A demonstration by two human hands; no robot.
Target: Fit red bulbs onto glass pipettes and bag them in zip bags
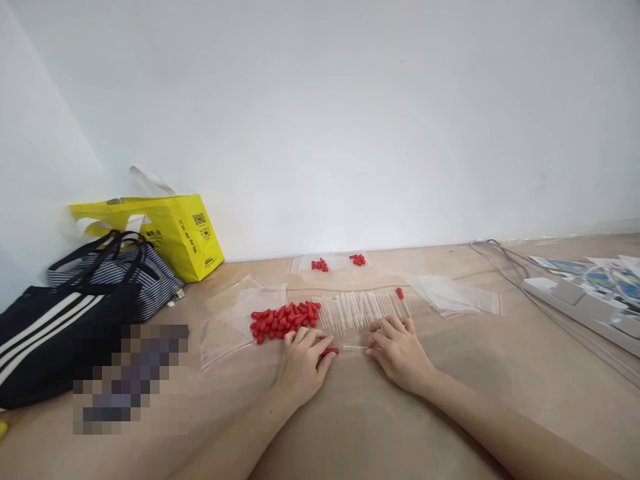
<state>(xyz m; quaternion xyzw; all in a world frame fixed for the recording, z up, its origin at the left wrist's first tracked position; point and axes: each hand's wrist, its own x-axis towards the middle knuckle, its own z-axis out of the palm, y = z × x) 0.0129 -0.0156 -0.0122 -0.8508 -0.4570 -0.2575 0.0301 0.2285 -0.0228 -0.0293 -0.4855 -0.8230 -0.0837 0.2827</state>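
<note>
My left hand [306, 363] pinches a red rubber dropper bulb [331, 351] between thumb and fingers, its narrow end pointing right. Opposite it, my right hand [400, 350] is closed on a thin clear dropper tube [354, 347], whose free end points left at the bulb; a small gap separates the two. Beyond my left hand lies a heap of red rubber bulbs [280, 320]. A row of clear tubes [357, 310] is spread beside the heap. Just past my right fingers lies a dropper with a red bulb [400, 293] on its tube.
Clear zip bags [230, 333] lie left of the heap, and more bags [450, 297] to the right. Droppers with red bulbs [320, 265] rest near the wall. A yellow bag [195, 233] and a black striped bag [70, 333] stand left; a white power strip [580, 310] and cables lie right.
</note>
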